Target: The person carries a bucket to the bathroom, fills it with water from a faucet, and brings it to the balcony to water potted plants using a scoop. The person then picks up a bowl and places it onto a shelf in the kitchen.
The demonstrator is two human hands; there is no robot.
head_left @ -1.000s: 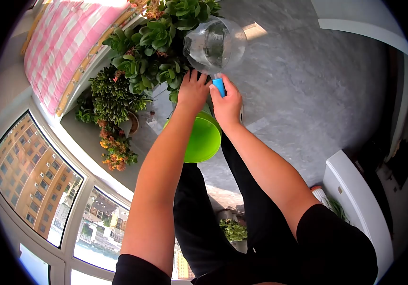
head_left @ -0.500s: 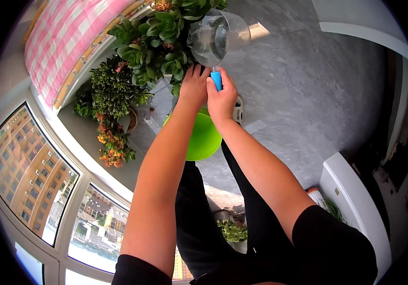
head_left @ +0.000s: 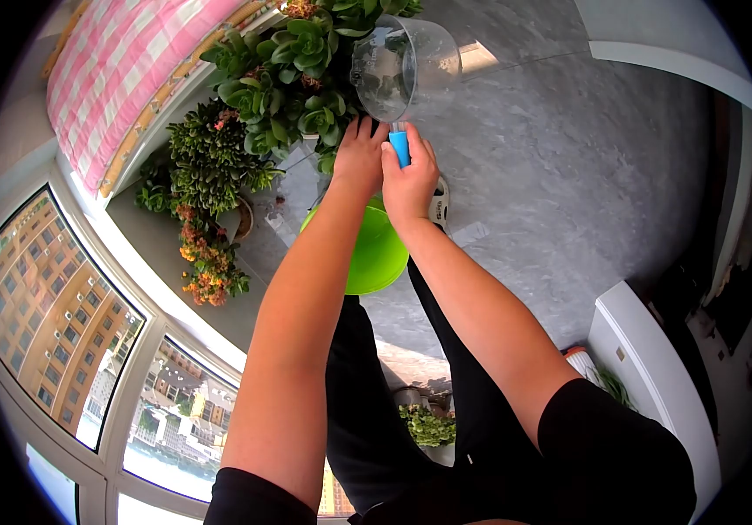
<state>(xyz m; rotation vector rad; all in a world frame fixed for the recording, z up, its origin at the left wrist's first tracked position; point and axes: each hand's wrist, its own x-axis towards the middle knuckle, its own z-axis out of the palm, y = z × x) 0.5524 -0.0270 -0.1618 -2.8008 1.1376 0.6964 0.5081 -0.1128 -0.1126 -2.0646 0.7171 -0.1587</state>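
My right hand [head_left: 411, 179] is closed around the blue handle [head_left: 399, 149] of a clear plastic water dipper [head_left: 433, 61]. The dipper's bowl is tipped on its side, with its open rim facing the succulent plant [head_left: 306, 48] on the left. A few marks show on its clear wall. Beside the right hand, my left hand [head_left: 361, 157] reaches to the plant's lower leaves with its fingers stretched out and a little apart; its fingertips are partly hidden. Beneath both forearms is a bright green bucket [head_left: 380, 254], partly covered by my left arm.
A smaller-leaved plant [head_left: 214, 162] and an orange-flowered plant [head_left: 209, 262] stand left, by the window [head_left: 61, 315]. A pink checked cushion [head_left: 131, 79] lies upper left. Grey floor [head_left: 551, 184] spreads to the right, and a leafy pot plant [head_left: 428, 426] is between my legs.
Water seen inside the dipper half a second ago no longer shows clearly. The dipper's rim has shifted slightly right, while both hands stay nearly in place.
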